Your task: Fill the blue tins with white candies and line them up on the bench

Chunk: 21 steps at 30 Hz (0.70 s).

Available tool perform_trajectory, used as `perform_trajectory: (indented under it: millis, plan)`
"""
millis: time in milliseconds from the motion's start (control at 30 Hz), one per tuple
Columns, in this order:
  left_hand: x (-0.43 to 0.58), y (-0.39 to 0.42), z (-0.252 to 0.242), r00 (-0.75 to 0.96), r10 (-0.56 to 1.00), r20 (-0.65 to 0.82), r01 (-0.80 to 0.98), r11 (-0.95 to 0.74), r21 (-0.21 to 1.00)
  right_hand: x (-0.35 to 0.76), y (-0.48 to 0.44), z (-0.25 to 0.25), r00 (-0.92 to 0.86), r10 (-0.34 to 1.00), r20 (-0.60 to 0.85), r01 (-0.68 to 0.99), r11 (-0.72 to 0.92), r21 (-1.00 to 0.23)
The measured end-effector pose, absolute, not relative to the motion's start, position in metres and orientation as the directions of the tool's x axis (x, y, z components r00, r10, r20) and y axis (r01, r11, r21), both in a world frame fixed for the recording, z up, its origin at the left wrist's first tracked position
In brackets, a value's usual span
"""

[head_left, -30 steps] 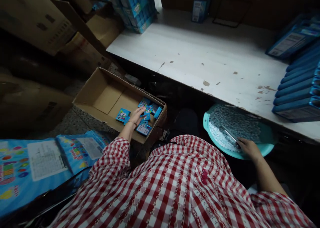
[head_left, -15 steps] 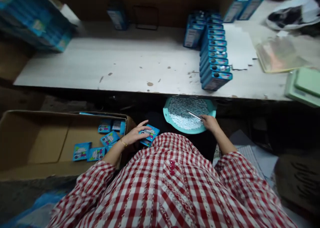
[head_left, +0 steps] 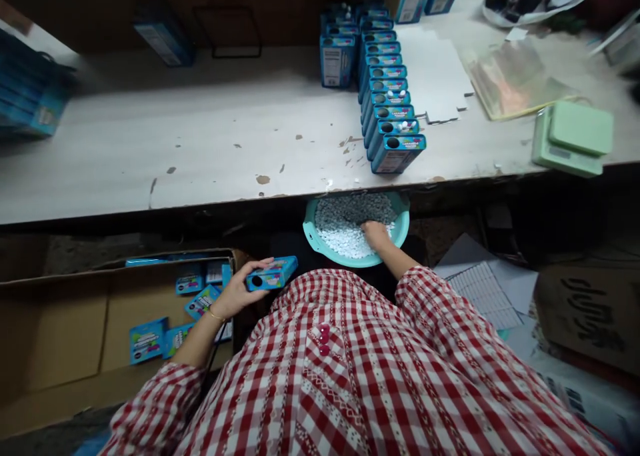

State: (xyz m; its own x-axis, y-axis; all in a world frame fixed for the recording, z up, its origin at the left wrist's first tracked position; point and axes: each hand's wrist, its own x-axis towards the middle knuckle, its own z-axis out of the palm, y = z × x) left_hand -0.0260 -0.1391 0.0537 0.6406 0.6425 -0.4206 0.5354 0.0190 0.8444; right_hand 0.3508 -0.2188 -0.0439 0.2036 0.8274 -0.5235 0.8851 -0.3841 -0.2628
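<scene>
head view: the left grip [head_left: 235, 296] curls firmly around a blue box [head_left: 273, 273], its round hole [head_left: 257, 281] turned up in plain view, while the right grip [head_left: 376, 235] sinks into white tablets [head_left: 340, 226] in a teal basin [head_left: 350, 261] kept just below the tabletop [head_left: 165, 143], too buried to tell how far it has closed.

The left hand [head_left: 235, 289] is raised in front of the body, palm up and turned inward, its fingers [head_left: 260, 264] curled and its thumb bent across. The left wrist [head_left: 214, 315] bends slightly back. The right hand [head_left: 376, 235] reaches forward and down past the chest, its fingers out of sight, and the right forearm [head_left: 397, 257] slants up toward it from a gingham sleeve [head_left: 425, 296].
</scene>
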Motion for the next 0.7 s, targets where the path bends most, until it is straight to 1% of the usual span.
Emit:
perform_trajectory:
  millis: [100,167,233,300,400,467,567,600,633,700]
  plan:
    - [-0.006,-0.131,0.05,0.538,0.755,-0.375,0.459,0.11,0.881,0.341,-0.221,-0.056,0.167,0.839,-0.519,0.835,-0.4,-0.377]
    - [0.014,-0.125,0.047,0.487,0.776,-0.401,0.42,0.194,0.887,0.341,-0.222,-0.063,0.133,0.838,-0.53,0.782,-0.417,-0.463]
    - [0.035,-0.119,0.045,0.467,0.78,-0.417,0.404,0.231,0.885,0.343,-0.221,-0.069,0.108,0.828,-0.55,0.715,-0.449,-0.536]
    - [0.056,-0.112,0.045,0.459,0.805,-0.375,0.419,0.176,0.891,0.345,-0.221,-0.071,0.099,0.818,-0.567,0.642,-0.487,-0.591]
    - [0.08,-0.1,0.045,0.504,0.83,-0.238,0.439,-0.009,0.898,0.353,-0.226,-0.064,0.106,0.815,-0.57,0.554,-0.525,-0.647]
    - [0.091,-0.094,0.043,0.537,0.829,-0.155,0.422,-0.106,0.9,0.361,-0.232,-0.051,0.123,0.818,-0.561,0.458,-0.549,-0.699]
    - [0.105,-0.091,0.033,0.535,0.84,-0.092,0.402,-0.158,0.902,0.378,-0.245,-0.022,0.148,0.836,-0.528,0.275,-0.548,-0.79]
    - [0.11,-0.092,0.028,0.534,0.842,-0.078,0.401,-0.171,0.9,0.384,-0.249,-0.01,0.153,0.846,-0.511,0.244,-0.534,-0.81]
    - [0.115,-0.093,0.024,0.543,0.837,-0.067,0.401,-0.188,0.896,0.389,-0.253,0.002,0.155,0.857,-0.492,0.245,-0.516,-0.821]
    - [0.127,-0.099,0.017,0.582,0.811,-0.057,0.409,-0.231,0.883,0.395,-0.257,0.026,0.156,0.877,-0.454,0.295,-0.48,-0.826]
